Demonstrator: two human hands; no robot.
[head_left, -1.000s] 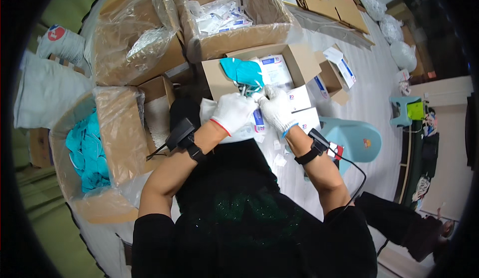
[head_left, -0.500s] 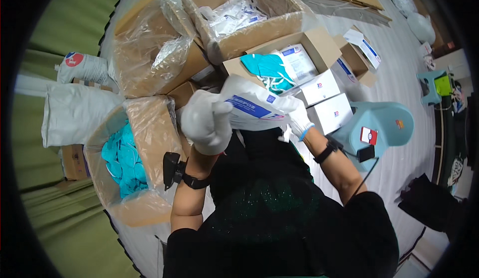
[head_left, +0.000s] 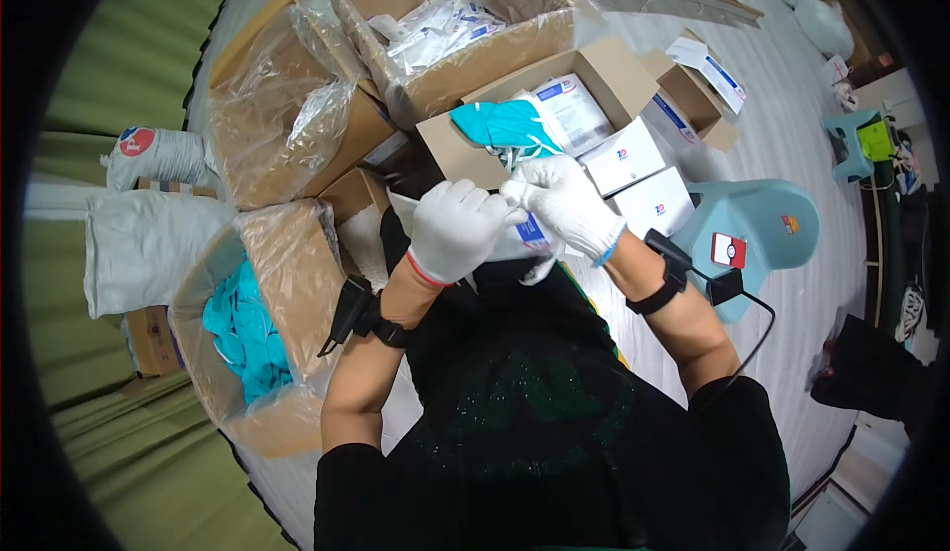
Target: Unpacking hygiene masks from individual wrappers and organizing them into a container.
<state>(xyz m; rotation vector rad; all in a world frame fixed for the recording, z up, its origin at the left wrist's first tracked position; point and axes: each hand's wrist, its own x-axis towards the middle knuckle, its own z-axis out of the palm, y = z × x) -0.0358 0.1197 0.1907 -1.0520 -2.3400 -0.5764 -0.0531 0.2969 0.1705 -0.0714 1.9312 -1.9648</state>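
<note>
Both my hands wear white knit gloves. My left hand [head_left: 457,229] is closed on the edge of a white-and-clear plastic bag [head_left: 534,231] with blue print. My right hand [head_left: 571,207] grips the same edge, the fingertips of both hands close together. The bag hangs crumpled below them, largely hidden by the gloves. Just beyond, turquoise face masks [head_left: 503,124] with white straps lie in an open carton [head_left: 450,158], beside flat printed packs [head_left: 574,114].
At the left stands a lined carton [head_left: 302,264] with loose turquoise masks [head_left: 245,328]. A far carton [head_left: 475,76] holds many small packets [head_left: 440,32]. White boxes [head_left: 653,202] sit right of my hands, near a light blue plastic stool [head_left: 767,220]. White sacks [head_left: 148,244] stand left.
The bag was held spread out with its printed face showing; now it is bunched between my hands. My hands have come together, the right one moving left and up.
</note>
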